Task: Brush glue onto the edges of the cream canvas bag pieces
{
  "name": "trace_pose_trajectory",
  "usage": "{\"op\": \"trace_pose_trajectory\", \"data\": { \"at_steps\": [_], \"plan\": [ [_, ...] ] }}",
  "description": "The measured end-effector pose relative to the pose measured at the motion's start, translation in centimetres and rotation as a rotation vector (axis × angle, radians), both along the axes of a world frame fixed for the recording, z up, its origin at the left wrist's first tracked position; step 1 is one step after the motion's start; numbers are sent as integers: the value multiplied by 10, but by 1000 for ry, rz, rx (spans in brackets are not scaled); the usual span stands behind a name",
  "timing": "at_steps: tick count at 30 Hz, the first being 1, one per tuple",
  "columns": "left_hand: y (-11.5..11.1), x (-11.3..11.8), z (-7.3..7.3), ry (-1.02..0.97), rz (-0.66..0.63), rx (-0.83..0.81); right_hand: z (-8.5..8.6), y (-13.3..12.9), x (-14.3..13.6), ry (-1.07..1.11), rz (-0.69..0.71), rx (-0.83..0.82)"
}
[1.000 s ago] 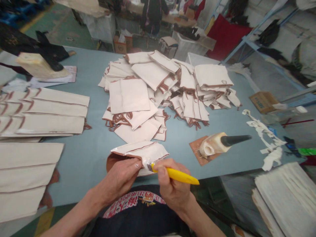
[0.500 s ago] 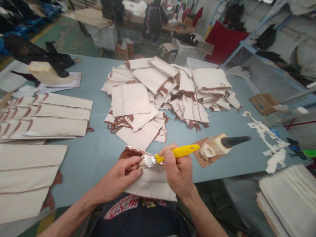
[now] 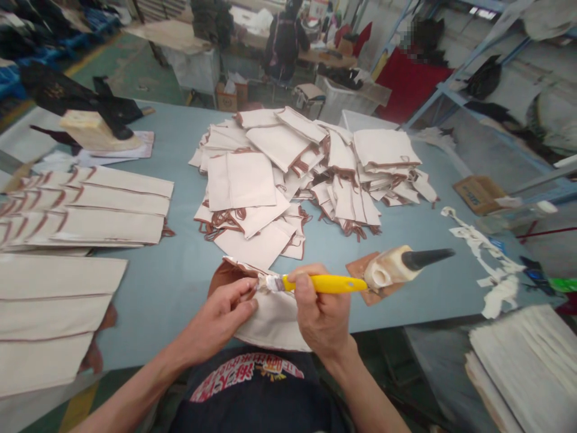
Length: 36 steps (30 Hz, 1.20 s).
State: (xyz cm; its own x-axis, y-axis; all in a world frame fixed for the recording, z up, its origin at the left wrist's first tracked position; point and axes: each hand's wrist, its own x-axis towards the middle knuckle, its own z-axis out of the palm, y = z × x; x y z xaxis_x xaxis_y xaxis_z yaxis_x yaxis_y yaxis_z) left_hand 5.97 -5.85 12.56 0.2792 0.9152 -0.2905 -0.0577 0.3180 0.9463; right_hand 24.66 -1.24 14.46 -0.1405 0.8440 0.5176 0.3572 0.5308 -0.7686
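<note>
My right hand (image 3: 323, 313) is closed round the yellow handle of a paintbrush (image 3: 336, 284). The brush's whitish bristle end points left and rests against the open edge of a cream cloth pouch (image 3: 274, 322) with a brown lining. My left hand (image 3: 229, 310) pinches that edge, its fingertips close beside the bristles. The pouch hangs at the table's front edge, before my dark apron (image 3: 252, 397). To the right of my right hand, a cream plastic bottle with a cut opening (image 3: 390, 267) lies on a brown piece, a black spout pointing right.
A heap of cream cloth pouches (image 3: 279, 144) with brown cords covers the table's middle. More pouches lie in overlapping rows (image 3: 112, 213) at left. White scraps (image 3: 484, 246) and a cardboard box (image 3: 480, 193) sit at right. A fabric stack (image 3: 527, 367) stands lower right. A person (image 3: 282, 45) is in the background.
The paintbrush handle has tipped from slanting up to nearly level. The pouch's edge has risen slightly and its lining shows more. The view has shifted a little.
</note>
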Motion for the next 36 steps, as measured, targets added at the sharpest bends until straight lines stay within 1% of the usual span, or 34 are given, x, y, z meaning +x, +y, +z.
{"op": "trace_pose_trajectory", "data": {
  "at_steps": [2,4,6,8,10,12,14,16,18,21,23,25,30,33,36],
  "plan": [
    [0,2,2,23,2,17,0,4,-5,-32,-33,76],
    [-1,2,4,49,25,29,-5,4,-8,-5,-81,100],
    [-2,1,4,57,33,25,-10,1,-5,53,-101,54],
    [-4,-1,4,30,11,5,-14,-3,0,94,-73,-16],
    [-5,-1,4,0,-29,-7,-18,-5,2,80,-44,-41],
    [-6,0,4,12,-38,7,-21,-3,2,45,-72,12],
    [-6,2,5,46,-15,30,-25,1,-1,27,-121,69],
    [-5,4,5,51,14,36,-29,2,-3,12,-133,88],
    [-5,5,5,-7,30,-4,-33,0,-5,-31,-105,95],
    [-5,4,5,-124,32,-109,-39,-3,-8,-88,-59,100],
    [-4,0,5,-115,42,-124,-42,0,-11,-77,-67,90],
    [-3,-7,6,-30,34,-73,-43,6,-11,-57,-109,80],
    [-4,-24,5,249,-101,180,-37,23,7,-52,-253,6],
    [-8,-22,0,368,-133,269,-37,29,16,-48,-300,-29],
    [-11,-12,-1,400,-189,319,-43,31,15,-69,-317,-70]
  ]
}}
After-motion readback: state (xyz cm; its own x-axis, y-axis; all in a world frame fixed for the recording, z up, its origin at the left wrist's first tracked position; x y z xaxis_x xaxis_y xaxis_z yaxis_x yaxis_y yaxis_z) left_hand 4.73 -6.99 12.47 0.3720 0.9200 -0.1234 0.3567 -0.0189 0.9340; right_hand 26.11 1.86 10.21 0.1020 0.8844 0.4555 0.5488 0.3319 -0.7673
